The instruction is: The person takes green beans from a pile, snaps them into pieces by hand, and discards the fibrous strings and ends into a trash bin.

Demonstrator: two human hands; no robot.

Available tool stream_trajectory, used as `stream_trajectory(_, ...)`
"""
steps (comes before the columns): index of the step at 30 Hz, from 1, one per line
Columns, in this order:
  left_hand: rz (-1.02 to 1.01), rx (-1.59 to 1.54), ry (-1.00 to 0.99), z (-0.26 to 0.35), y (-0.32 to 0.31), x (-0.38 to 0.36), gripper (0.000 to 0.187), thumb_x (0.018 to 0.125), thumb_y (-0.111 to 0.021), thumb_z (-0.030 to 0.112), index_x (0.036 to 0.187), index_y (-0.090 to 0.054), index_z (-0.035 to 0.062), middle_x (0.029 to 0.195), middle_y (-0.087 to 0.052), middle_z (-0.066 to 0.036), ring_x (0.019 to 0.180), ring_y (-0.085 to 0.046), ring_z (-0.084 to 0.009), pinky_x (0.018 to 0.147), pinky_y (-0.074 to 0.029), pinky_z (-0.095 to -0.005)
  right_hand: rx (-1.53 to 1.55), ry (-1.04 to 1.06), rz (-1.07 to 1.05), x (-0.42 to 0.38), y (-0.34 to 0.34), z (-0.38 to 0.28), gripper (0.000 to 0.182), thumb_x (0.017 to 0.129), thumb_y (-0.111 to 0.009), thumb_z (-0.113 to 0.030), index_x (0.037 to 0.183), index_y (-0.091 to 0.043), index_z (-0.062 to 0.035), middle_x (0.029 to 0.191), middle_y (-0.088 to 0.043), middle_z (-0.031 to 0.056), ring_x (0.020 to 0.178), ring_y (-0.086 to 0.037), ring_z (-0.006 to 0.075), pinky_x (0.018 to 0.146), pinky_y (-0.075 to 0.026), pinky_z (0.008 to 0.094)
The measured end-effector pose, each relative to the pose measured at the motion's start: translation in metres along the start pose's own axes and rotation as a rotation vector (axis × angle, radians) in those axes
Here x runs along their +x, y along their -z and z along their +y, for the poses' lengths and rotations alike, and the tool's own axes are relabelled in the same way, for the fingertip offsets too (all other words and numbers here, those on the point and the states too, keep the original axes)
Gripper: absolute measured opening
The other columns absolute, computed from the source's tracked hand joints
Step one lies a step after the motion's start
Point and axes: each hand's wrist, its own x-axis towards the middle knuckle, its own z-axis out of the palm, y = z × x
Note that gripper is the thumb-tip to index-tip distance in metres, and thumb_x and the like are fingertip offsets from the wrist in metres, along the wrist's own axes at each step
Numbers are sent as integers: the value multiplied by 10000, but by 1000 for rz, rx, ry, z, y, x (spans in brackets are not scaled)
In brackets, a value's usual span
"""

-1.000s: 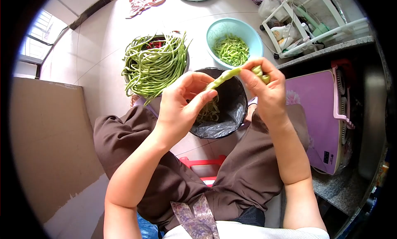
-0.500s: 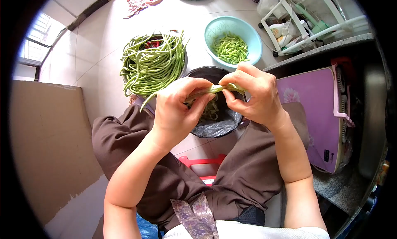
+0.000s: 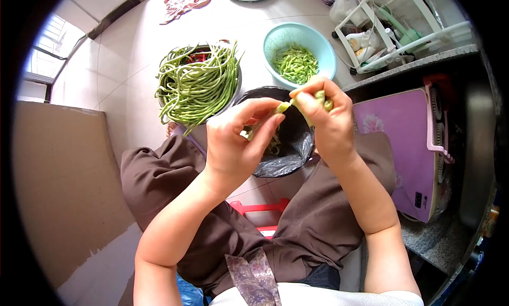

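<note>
Compared with half a second earlier, the right hand (image 3: pixel 323 115) has lifted, fingers pinched on bean pieces (image 3: pixel 321 96), while the left hand (image 3: pixel 236 139) pinches the remaining long bean (image 3: pixel 281 108) above the black-lined bin (image 3: pixel 297 147), indicating another segment snapped off.

Tiled floor (image 3: pixel 122 67), bean basin (image 3: pixel 197 83), teal bowl (image 3: pixel 299 52), bin (image 3: pixel 286 142)

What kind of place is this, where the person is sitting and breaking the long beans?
Most likely a home kitchen, with the work done low over a tiled floor. A stone counter edge with a white rack of bottles runs on the right, a pink appliance stands below it, and a bowl of cut beans sits on the floor.
</note>
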Motion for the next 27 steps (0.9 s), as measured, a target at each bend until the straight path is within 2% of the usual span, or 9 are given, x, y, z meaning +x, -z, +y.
stream_trajectory(4, -57, -207, 174, -7, 3, -1, 187, 878, -608, 36, 1043, -599, -51, 922, -662, -66, 834, -630, -105, 771, -499, -222, 692, -187, -19, 17, 20, 14, 141, 888, -595, -166, 959, -621, -47, 779, -586, -13, 636, -482, 46, 543, -370, 194)
stream_trajectory(8, -71, -333, 215, -8, 7, 0, 193, 895, -592, 64, 1045, -596, -56, 948, -655, -81, 864, -624, -113, 792, -500, -238, 969, -308, -53, 20, 31, 15, 163, 927, -514, -163, 1022, -574, -45, 861, -589, 68, 617, -502, 115, 485, -368, 193)
stream_trajectory(11, -51, -385, 254, -7, 8, 1, 193, 904, -583, 84, 1036, -599, -56, 944, -652, -86, 860, -623, -120, 786, -506, -249, 670, -415, -159, 8, 15, 4, 219, 919, -455, -133, 1116, -477, -39, 849, -587, 117, 551, -512, 119, 453, -373, 182)
stream_trajectory(15, 38, -486, 257, -8, 5, 2, 177, 884, -621, 106, 986, -633, -39, 859, -660, -57, 773, -607, -75, 702, -485, -204, 290, -210, -194, -1, 0, 1, 162, 883, -581, -119, 1020, -570, -32, 767, -570, 37, 559, -467, 53, 478, -349, 170)
stream_trajectory(17, 23, -486, 255, -8, 6, 2, 179, 887, -618, 108, 989, -630, -40, 861, -656, -55, 779, -604, -78, 705, -486, -207, -112, 59, -161, -1, -2, 1, 101, 837, -649, -71, 915, -616, -17, 749, -559, 12, 588, -478, 53, 523, -376, 189)
stream_trajectory(22, -16, -549, 278, -7, 4, 2, 189, 898, -606, 122, 985, -628, -43, 861, -653, -49, 790, -603, -81, 742, -487, -220, -246, 290, -137, -3, -6, 4, 94, 790, -659, -26, 858, -602, 4, 705, -555, 44, 622, -553, 116, 561, -438, 246)
stream_trajectory(24, -20, -639, 319, -8, 3, 1, 191, 898, -604, 129, 982, -629, -41, 868, -653, -48, 798, -605, -84, 754, -488, -224, -527, 527, -120, -5, -7, 2, 106, 766, -662, 13, 830, -585, -22, 752, -575, 46, 632, -533, 114, 558, -421, 235)
stream_trajectory(25, -25, -729, 360, -8, 3, 1, 192, 899, -603, 135, 979, -630, -38, 875, -652, -47, 807, -607, -87, 765, -489, -229, -561, 656, -103, -3, -8, 6, 155, 717, -664, 38, 817, -566, -29, 724, -570, 72, 595, -548, 166, 523, -433, 267)
stream_trajectory(27, -28, -775, 408, -7, 5, 2, 192, 896, -605, 139, 976, -632, -33, 884, -652, -46, 816, -609, -90, 770, -491, -233, -594, 711, -106, 0, -8, 7, 167, 710, -667, 41, 818, -561, -31, 710, -570, 67, 579, -549, 178, 509, -436, 277)
